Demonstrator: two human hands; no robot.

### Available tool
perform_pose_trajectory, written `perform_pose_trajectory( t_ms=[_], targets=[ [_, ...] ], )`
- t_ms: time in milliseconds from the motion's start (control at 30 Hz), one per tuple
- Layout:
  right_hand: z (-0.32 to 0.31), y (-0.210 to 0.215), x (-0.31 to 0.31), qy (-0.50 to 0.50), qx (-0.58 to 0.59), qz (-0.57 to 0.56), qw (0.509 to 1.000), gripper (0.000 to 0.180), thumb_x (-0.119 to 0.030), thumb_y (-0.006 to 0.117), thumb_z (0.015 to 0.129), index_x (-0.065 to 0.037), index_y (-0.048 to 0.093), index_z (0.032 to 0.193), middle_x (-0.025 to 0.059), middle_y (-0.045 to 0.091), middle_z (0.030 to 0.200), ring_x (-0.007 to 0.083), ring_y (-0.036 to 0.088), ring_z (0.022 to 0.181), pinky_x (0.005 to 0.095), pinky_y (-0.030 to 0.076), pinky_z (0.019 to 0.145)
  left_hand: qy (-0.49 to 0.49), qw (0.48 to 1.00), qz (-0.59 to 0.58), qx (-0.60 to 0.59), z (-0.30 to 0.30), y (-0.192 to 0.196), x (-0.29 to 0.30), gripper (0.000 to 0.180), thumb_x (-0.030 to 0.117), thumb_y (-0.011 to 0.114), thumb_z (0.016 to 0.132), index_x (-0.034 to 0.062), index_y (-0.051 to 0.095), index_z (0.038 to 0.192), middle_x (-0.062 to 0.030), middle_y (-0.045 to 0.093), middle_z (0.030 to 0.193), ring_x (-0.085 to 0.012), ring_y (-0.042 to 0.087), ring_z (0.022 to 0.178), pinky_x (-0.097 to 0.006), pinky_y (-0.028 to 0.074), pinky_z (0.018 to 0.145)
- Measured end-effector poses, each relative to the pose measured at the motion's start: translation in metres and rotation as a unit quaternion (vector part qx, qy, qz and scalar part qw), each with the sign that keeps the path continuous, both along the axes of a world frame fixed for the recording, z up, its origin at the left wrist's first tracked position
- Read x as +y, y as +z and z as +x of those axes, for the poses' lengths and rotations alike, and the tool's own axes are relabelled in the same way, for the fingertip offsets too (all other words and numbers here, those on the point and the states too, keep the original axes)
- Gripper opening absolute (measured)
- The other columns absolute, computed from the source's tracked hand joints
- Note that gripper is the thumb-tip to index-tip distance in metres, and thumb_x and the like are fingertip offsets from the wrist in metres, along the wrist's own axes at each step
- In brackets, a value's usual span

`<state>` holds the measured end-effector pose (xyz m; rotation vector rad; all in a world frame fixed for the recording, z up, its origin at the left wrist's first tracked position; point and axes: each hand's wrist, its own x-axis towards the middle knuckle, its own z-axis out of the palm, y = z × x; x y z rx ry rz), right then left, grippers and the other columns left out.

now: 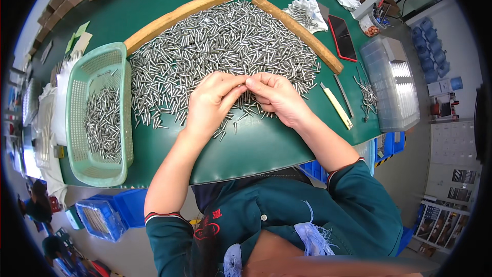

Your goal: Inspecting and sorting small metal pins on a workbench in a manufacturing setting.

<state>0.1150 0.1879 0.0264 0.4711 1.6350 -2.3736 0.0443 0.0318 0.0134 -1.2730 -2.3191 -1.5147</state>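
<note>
A big heap of small silver metal pins [225, 36] covers the middle of the green table [256, 146]. My left hand [210, 103] and my right hand [275, 95] meet over the near edge of the heap, fingertips pinched together on a small pin between them. Several loose pins lie just under my left hand. To the left stands a pale green plastic basket [87, 82] with a smaller pile of the same pins [102, 123] in it.
Two curved wooden strips [179, 14] [302, 33] fence the heap at the back. On the right lie a red-edged phone [342, 38], a yellow-handled knife [336, 105], tweezers, a few pins and a clear plastic box [392, 82]. Blue bins [107, 215] sit below the table.
</note>
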Motion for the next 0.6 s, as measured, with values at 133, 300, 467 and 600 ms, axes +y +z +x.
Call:
perform_pose_trajectory(
  t_ms=[133, 300, 467, 600],
  targets=[
    [-0.005, 0.002, 0.009, -0.023, -0.008, -0.004, 1.000, 0.013, -0.022, 0.056, 0.086, -0.010, 0.054, 0.081, -0.0111, 0.034, 0.056, -0.0010, 0.025, 0.044, 0.0164, 0.015, 0.038, 0.022, 0.997, 0.023, -0.072, 0.001, 0.004, 0.001, 0.019, 0.004, 0.059, 0.080, 0.0062, 0.064, 0.098, -0.0062, 0.060, 0.080, -0.0146, 0.056, 0.070, -0.024, 0.044, 0.062],
    [-0.042, 0.000, 0.084, -0.185, 0.027, -0.273, 0.944, 0.014, -0.020, 0.058, 0.085, -0.009, 0.050, 0.088, -0.0071, 0.040, 0.061, -0.0003, 0.036, 0.047, 0.0131, 0.021, 0.033, 0.050, 0.995, -0.082, -0.007, -0.010, -0.005, -0.010, 0.018, 0.009, 0.056, 0.082, 0.0062, 0.063, 0.098, -0.0080, 0.055, 0.074, -0.0195, 0.054, 0.065, -0.029, 0.043, 0.060],
    [-0.078, 0.001, 0.150, -0.277, -0.003, -0.336, 0.900, 0.019, -0.022, 0.053, 0.088, -0.009, 0.051, 0.102, -0.0062, 0.041, 0.059, 0.0013, 0.035, 0.046, 0.0145, 0.022, 0.034, 0.061, 0.993, -0.095, 0.032, -0.009, -0.004, -0.006, 0.019, 0.011, 0.055, 0.082, 0.0072, 0.062, 0.100, -0.0091, 0.053, 0.072, -0.0241, 0.053, 0.069, -0.033, 0.043, 0.064],
    [-0.056, 0.019, 0.092, -0.136, 0.065, -0.209, 0.966, 0.023, -0.022, 0.051, 0.089, -0.005, 0.050, 0.104, -0.0065, 0.042, 0.067, -0.0005, 0.038, 0.052, 0.0123, 0.024, 0.035, 0.067, 0.994, -0.076, 0.035, -0.008, -0.001, -0.009, 0.019, 0.012, 0.055, 0.082, 0.0080, 0.062, 0.100, -0.0076, 0.051, 0.066, -0.0221, 0.051, 0.064, -0.032, 0.042, 0.061]
  ],
)
